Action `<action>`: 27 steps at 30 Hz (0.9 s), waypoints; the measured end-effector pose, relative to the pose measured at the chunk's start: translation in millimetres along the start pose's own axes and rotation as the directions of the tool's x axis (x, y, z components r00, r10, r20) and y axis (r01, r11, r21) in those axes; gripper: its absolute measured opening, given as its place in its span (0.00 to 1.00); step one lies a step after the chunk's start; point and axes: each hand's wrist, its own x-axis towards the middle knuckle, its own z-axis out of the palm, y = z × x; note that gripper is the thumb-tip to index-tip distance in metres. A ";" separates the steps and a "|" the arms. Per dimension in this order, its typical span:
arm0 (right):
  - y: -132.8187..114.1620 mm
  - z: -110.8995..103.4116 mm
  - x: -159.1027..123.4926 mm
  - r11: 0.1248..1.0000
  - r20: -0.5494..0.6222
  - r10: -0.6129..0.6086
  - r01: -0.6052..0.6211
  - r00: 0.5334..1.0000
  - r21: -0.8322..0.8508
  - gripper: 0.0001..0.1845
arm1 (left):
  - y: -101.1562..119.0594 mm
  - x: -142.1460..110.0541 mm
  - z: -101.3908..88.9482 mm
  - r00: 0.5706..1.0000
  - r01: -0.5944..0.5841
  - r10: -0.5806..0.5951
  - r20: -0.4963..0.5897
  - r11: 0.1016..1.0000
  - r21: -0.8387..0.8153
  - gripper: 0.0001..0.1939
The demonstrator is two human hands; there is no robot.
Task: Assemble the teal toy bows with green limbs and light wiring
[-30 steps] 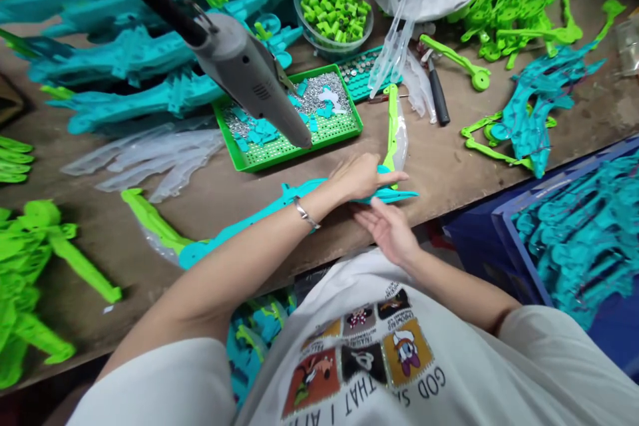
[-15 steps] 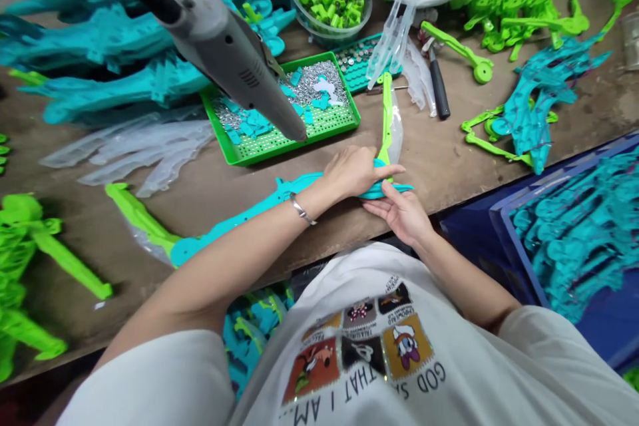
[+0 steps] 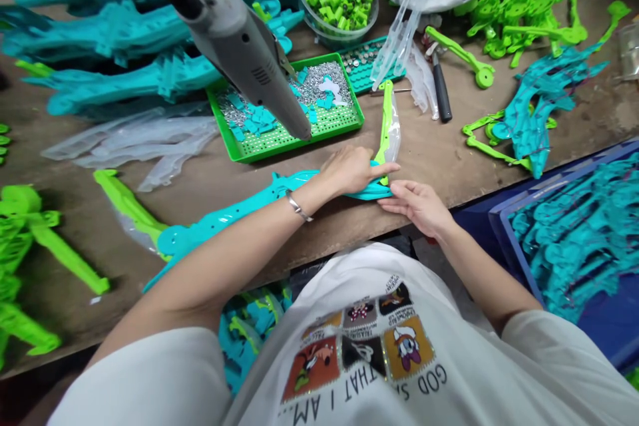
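Observation:
A long teal plastic part (image 3: 234, 210) lies along the near side of the bench, partly hidden under my left forearm. My left hand (image 3: 348, 172) grips its right portion from above, index finger stretched out toward the right. The fingers of my right hand (image 3: 422, 206) pinch the part's right tip. From this end a lime green arm (image 3: 385, 126) with a clear plastic cover (image 3: 394, 136) stands out away from me. Another lime green arm (image 3: 127, 203), also with a clear cover, joins the left end.
A grey electric screwdriver (image 3: 249, 46) hangs above a green tray (image 3: 294, 146) of screws and teal pieces. Behind are a bowl (image 3: 339, 33) of lime caps and a hammer (image 3: 441, 93). Teal parts are stacked at left; a blue crate (image 3: 514, 233) of them stands at right.
The teal part with its lime arms has shifted slightly left. My right hand has moved a little right, its fingers now at the tip instead of under the part.

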 end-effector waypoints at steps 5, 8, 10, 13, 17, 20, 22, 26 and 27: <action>-20.4 -10.2 5.4 0.954 0.177 0.107 -0.050 0.978 -0.296 0.26 | -6.1 0.8 3.6 1.000 -0.004 0.005 0.022 0.999 -0.041 0.42; -21.1 -6.1 6.7 0.959 0.165 0.118 -0.069 0.979 -0.275 0.27 | -8.9 1.6 4.2 1.000 -0.002 0.003 0.011 0.998 -0.064 0.39; -17.9 -2.3 5.2 0.967 0.142 0.135 -0.099 0.981 -0.236 0.28 | -9.3 1.3 2.1 0.999 -0.030 0.031 0.009 0.996 -0.079 0.38; -12.6 1.5 1.1 0.977 0.118 0.137 -0.114 0.984 -0.182 0.26 | -7.9 -7.2 -4.5 0.994 -0.092 0.084 -0.064 0.985 -0.143 0.35; -9.5 3.3 -3.4 0.980 0.085 0.166 -0.155 0.982 -0.124 0.23 | -3.6 -51.2 -6.2 0.923 -0.101 -0.023 -0.384 0.948 -0.301 0.22; -9.5 3.8 -5.7 0.977 0.084 0.192 -0.182 0.978 -0.113 0.22 | 0.3 -100.1 10.9 0.903 0.016 -0.253 -0.348 0.828 -0.561 0.24; -9.3 4.2 -7.0 0.975 0.090 0.200 -0.190 0.976 -0.112 0.22 | 4.3 -124.2 30.2 0.946 0.154 -0.321 -0.040 0.555 -0.818 0.28; -5.6 6.8 -10.3 0.974 0.100 0.203 -0.190 0.974 -0.126 0.23 | 17.7 -127.9 67.2 0.915 0.167 -0.347 0.204 -0.136 -0.977 0.31; -4.3 7.8 -11.5 0.973 0.103 0.201 -0.186 0.974 -0.135 0.24 | 21.9 -121.9 73.0 0.921 0.093 -0.350 0.173 -0.234 -0.968 0.31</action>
